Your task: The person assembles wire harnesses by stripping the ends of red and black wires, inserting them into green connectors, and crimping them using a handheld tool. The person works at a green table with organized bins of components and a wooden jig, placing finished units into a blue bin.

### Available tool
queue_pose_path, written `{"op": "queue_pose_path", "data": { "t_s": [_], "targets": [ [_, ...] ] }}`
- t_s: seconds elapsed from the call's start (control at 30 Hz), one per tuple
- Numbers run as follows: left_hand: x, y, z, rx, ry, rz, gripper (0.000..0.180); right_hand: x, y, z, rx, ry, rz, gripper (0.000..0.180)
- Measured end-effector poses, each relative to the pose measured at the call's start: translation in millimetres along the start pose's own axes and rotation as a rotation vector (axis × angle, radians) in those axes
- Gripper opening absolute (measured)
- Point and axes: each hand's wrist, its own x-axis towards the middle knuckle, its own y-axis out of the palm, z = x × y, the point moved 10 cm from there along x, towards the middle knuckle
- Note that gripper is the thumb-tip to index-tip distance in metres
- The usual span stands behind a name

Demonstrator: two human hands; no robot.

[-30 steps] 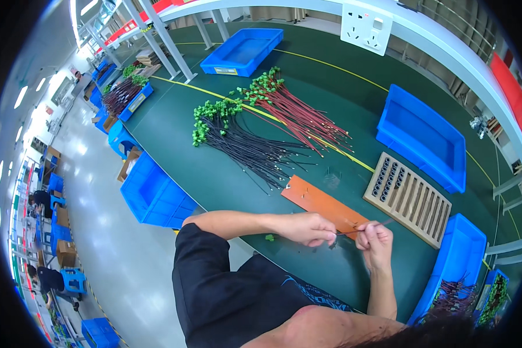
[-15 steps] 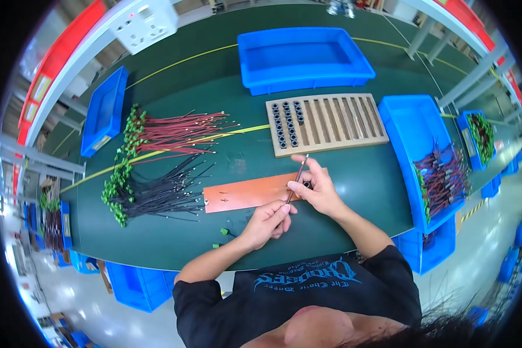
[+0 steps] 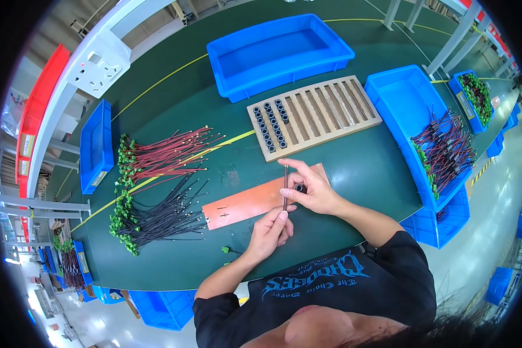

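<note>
My left hand (image 3: 269, 232) is closed, its thumb and forefinger pinching the lower part of a thin dark pair of wires (image 3: 285, 200). My right hand (image 3: 316, 190) grips the same wires higher up, between thumb and fingers, with their tips pointing away from me. A black ring-shaped part (image 3: 300, 188) is tucked in the right palm. Both hands are over the near side of an orange-brown strip (image 3: 238, 207) lying on the table. A green connector (image 3: 225, 250) on a short dark wire lies beside my left forearm.
Red wires (image 3: 174, 152) and black wires (image 3: 165, 211) with green connectors lie fanned out at left. Beyond my hands stands a slotted wooden tray (image 3: 313, 141) holding black cylinders. A blue bin (image 3: 267, 81) is behind it; another bin (image 3: 388, 87) at right holds wire assemblies.
The view has turned and shifted, so the table's things appear displaced. Both hands keep hold of the wires, which now stand straighter, pointing away from me.
</note>
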Motion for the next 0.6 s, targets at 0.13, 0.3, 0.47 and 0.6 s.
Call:
{"op": "queue_pose_path", "data": {
  "t_s": [0.13,0.3,0.47,0.6],
  "targets": [
    [1,-2,-5,0.125,0.019,-0.043,0.034,-1,1,1,0.037,-0.010,0.002,0.062],
    [-1,-1,-8,0.265,0.033,-0.055,0.032,9,-40,-19,0.462,-0.076,-0.144,0.037],
    [-2,2,2,0.362,-0.003,0.009,0.031,6,-51,-32,0.761,0.083,-0.226,0.033],
    [-2,5,5,0.345,-0.032,0.035,0.031,4,-46,-27,0.711,0.080,-0.224,0.028]
  ]
}}
